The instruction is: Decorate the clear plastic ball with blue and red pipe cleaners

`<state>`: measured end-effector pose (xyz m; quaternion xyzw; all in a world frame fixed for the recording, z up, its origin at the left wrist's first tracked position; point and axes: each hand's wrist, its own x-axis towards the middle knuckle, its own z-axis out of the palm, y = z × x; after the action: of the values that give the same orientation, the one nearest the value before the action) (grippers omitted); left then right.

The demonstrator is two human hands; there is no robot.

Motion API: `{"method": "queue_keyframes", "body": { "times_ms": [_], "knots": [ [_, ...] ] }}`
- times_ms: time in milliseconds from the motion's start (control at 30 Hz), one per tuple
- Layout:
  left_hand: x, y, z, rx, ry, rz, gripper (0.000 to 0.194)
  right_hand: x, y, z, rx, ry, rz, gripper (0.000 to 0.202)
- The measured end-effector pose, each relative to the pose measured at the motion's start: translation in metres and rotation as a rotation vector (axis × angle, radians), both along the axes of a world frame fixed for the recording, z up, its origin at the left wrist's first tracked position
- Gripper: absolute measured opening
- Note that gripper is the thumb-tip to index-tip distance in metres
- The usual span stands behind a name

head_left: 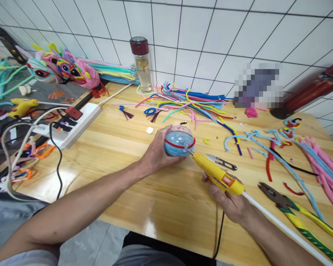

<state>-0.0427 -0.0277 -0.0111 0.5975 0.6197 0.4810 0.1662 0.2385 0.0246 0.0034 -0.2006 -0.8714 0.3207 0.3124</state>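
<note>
My left hand [161,149] is wrapped around the left side of a rounded, clear-looking ball [177,138], partly covered in light blue pipe cleaner. A red strip [173,145] runs across its front. In my right hand [230,197] is a yellow hot glue gun [216,171], with a long white glue stick [277,220] sticking out of its back. Its metal nozzle meets the lower right of the ball; whether it touches is hard to make out. A pair of thread snips [222,162] lies just behind the glue gun.
Pliers [283,201] with yellow-green handles lie at the right. Loose pipe cleaners [194,101] are heaped near the tiled wall, beside a glass bottle [143,70]. A white power strip [77,123] with cords, another glue gun [23,107] and colourful pipe-cleaner heads [69,70] occupy the left.
</note>
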Motion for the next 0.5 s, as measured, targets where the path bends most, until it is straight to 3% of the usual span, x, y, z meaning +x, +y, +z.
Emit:
{"method": "queue_keyframes", "body": {
  "times_ms": [200, 500],
  "knots": [
    [0.001, 0.001, 0.001, 0.043, 0.041, -0.028, 0.100, 0.000, 0.000, 0.000, 0.005, -0.034, -0.033, 0.026],
    [0.000, 0.003, -0.001, 0.055, 0.059, -0.037, 0.103, -0.001, 0.000, 0.007, 0.047, -0.033, -0.051, 0.020]
  ]
}}
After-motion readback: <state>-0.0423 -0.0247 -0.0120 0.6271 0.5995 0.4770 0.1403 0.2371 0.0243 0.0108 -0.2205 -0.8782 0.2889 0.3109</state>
